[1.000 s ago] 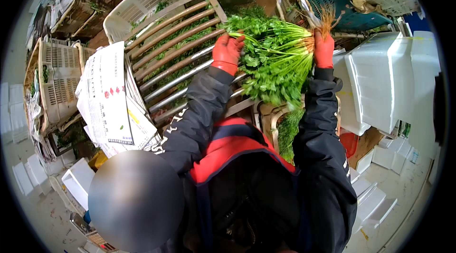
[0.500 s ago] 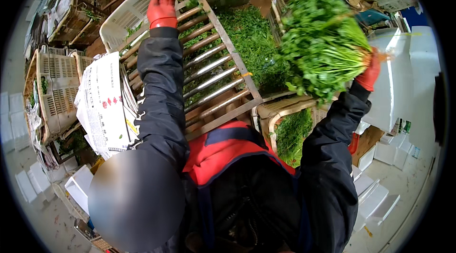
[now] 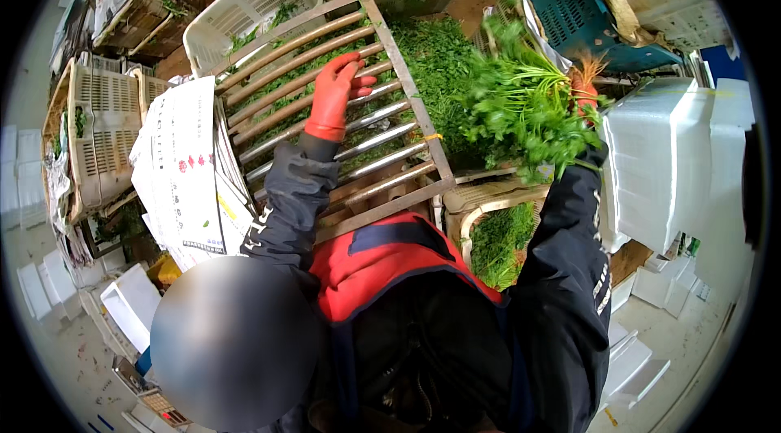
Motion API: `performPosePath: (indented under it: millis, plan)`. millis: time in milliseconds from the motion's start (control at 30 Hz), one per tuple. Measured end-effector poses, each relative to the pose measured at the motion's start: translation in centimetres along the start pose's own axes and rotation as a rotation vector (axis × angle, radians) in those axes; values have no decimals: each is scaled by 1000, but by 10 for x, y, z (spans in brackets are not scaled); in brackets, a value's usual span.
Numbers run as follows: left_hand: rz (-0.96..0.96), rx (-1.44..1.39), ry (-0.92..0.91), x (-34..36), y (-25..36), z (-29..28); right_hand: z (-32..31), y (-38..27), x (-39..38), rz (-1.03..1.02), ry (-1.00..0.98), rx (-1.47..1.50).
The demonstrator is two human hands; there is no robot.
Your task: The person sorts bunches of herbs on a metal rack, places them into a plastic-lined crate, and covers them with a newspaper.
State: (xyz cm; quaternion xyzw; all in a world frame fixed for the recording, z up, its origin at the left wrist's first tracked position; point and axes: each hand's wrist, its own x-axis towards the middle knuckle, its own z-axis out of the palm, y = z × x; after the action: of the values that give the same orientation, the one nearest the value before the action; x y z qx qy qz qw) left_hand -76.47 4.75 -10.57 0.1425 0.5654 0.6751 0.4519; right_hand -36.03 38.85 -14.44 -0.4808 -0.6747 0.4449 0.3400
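Hovering over a metal-barred rack (image 3: pixel 382 128), my red-gloved left hand (image 3: pixel 333 95) holds nothing and has its fingers apart. Out to the right, my red-gloved right hand (image 3: pixel 584 93) grips a bunch of leafy greens (image 3: pixel 521 91) at its root end. The brownish roots stick out beyond the glove. Its yellow-green stems and leaves spread leftward and down, slightly blurred. Beneath the bunch and beside the rack lies a heap of loose greens (image 3: pixel 443 67). A white plastic basket (image 3: pixel 213 30) with a few sprigs stands past the rack's far left corner.
A stack of printed paper sheets (image 3: pixel 175 165) covers the rack's left side. White foam boxes (image 3: pixel 651 156) stand at the right, below a teal crate (image 3: pixel 561 2). Close to my body on the right is a crate (image 3: pixel 480 193) with greens inside. More plastic crates (image 3: pixel 106 120) line the left.
My left hand has come back from the basket's edge to over the rack, without the sprig it held. My right hand has moved inward and farther away, turning the bunch.
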Motion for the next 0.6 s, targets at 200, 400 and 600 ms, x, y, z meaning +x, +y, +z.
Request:
performPosePath:
  millis: [200, 400, 600]
  plan:
    - [-56, 4, 21, -32, -25, -27, 12, -16, 9, -288, 69, -741]
    - [-63, 93, 54, -55, -30, -28, 23, -48, 14, -204, 79, -696]
    - [86, 386, -87, -69, -49, -1, 41, -94, 22, -290, 75, -647]
